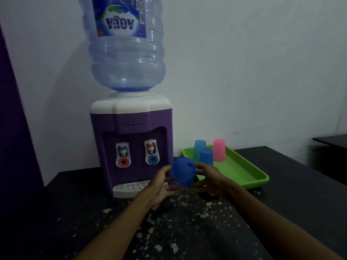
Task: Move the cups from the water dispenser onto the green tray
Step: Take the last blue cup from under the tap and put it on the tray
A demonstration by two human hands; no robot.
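A dark blue cup (183, 173) hangs tilted in the air, base toward me, between the water dispenser (131, 139) and the green tray (242, 171). My left hand (163, 182) holds its left side and my right hand (208, 177) holds its right side. Upside down on the tray's far left part stand a light blue cup (199, 147), a blue cup (206, 155) and a pink cup (219, 150). The dispenser's white drip tray (129, 190) has no cup on it.
A large clear water bottle (125, 47) sits inverted on the dispenser. Everything rests on a dark countertop (169, 226) with pale specks. A white wall is close behind. A dark table edge (332, 139) shows at far right.
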